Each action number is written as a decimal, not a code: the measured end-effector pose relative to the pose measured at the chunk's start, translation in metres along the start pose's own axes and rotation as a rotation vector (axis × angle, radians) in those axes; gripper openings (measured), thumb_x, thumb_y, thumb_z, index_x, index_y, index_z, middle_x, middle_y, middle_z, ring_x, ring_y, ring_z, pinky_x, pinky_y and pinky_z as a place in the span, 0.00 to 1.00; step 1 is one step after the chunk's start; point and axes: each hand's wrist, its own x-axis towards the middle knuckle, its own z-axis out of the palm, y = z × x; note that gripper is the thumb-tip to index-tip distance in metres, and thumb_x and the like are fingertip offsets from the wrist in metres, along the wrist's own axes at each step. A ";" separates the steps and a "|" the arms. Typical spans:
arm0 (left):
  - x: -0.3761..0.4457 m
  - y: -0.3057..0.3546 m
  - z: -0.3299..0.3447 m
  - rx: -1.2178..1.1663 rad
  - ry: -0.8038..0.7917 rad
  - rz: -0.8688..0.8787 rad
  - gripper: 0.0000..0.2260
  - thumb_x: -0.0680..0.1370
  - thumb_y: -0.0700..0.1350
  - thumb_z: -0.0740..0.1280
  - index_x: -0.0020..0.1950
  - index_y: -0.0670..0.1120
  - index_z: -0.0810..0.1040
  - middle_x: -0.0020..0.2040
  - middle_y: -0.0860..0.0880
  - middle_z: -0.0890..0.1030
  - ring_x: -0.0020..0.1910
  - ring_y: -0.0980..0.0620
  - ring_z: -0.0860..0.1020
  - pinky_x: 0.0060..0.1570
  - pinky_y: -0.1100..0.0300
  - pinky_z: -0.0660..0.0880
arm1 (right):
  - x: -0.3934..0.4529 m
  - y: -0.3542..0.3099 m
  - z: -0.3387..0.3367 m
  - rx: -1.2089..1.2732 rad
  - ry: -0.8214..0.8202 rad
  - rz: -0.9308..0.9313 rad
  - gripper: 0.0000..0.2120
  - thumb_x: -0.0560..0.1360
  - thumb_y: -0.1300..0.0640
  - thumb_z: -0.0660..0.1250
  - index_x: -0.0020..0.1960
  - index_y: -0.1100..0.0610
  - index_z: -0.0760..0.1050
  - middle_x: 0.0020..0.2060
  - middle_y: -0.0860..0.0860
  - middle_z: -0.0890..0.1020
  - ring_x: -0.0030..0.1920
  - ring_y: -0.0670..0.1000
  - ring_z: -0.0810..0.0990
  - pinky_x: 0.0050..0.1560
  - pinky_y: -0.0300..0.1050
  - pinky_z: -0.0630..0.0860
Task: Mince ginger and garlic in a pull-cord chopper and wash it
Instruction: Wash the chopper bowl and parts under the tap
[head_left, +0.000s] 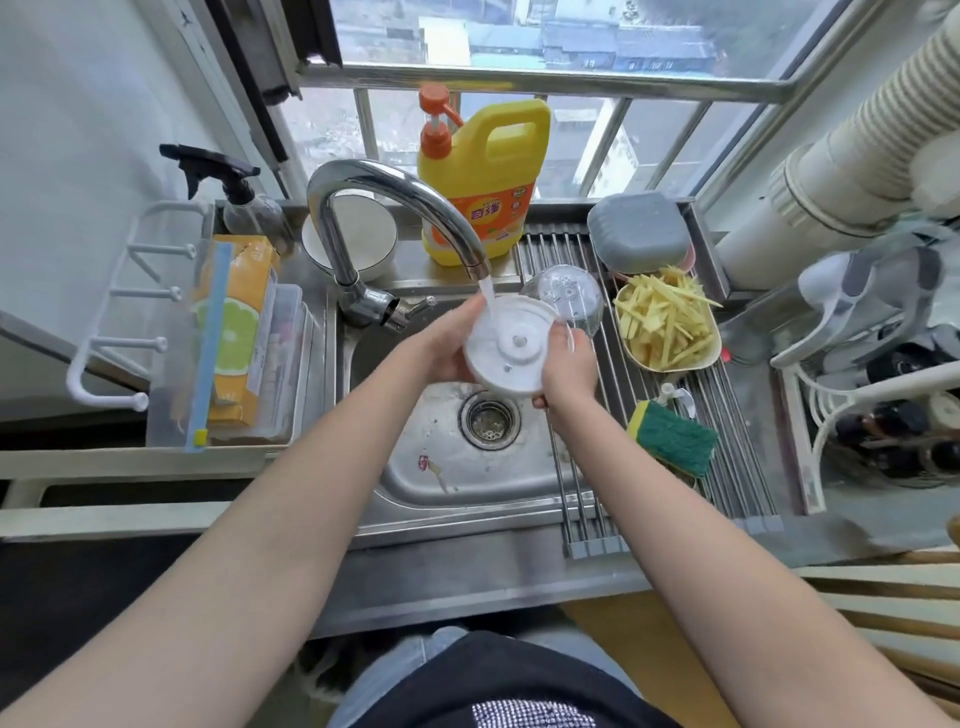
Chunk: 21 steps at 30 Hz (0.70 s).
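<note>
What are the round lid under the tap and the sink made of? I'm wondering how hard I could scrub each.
The chopper lid looks like matte white moulded plastic: opaque, with a raised hub and ring formed in one piece. The sink looks like brushed stainless steel: grey and softly reflective, with pressed rounded corners. Neither can be confirmed by look alone.

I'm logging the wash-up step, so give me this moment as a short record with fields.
stage: rinsing the round white plastic chopper lid
held by: left hand and right hand, gripping opposite edges
water: running from the curved chrome tap onto the lid
place: above the steel sink
nearby: clear plastic chopper bowl, green scouring sponge, dish of sliced ginger strips on the drying rack
</note>
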 end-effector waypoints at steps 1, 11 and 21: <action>-0.004 -0.009 -0.005 -0.214 -0.050 0.026 0.26 0.79 0.62 0.55 0.63 0.42 0.74 0.57 0.40 0.80 0.53 0.42 0.80 0.48 0.49 0.79 | 0.001 -0.007 0.005 0.040 -0.003 0.009 0.17 0.81 0.42 0.52 0.62 0.51 0.70 0.51 0.53 0.76 0.43 0.55 0.80 0.23 0.41 0.72; -0.024 -0.032 -0.019 -0.165 0.320 0.140 0.09 0.76 0.41 0.69 0.55 0.43 0.73 0.57 0.40 0.78 0.48 0.45 0.80 0.35 0.51 0.82 | 0.013 -0.011 0.024 0.327 -0.292 0.106 0.23 0.79 0.42 0.57 0.64 0.58 0.73 0.60 0.58 0.78 0.58 0.59 0.79 0.57 0.58 0.77; -0.024 -0.024 -0.013 -0.034 0.507 0.097 0.12 0.71 0.40 0.75 0.45 0.42 0.73 0.49 0.41 0.80 0.40 0.45 0.82 0.29 0.50 0.81 | 0.014 -0.009 0.025 0.270 -0.271 0.209 0.21 0.79 0.47 0.59 0.67 0.57 0.69 0.61 0.59 0.76 0.59 0.62 0.77 0.57 0.63 0.76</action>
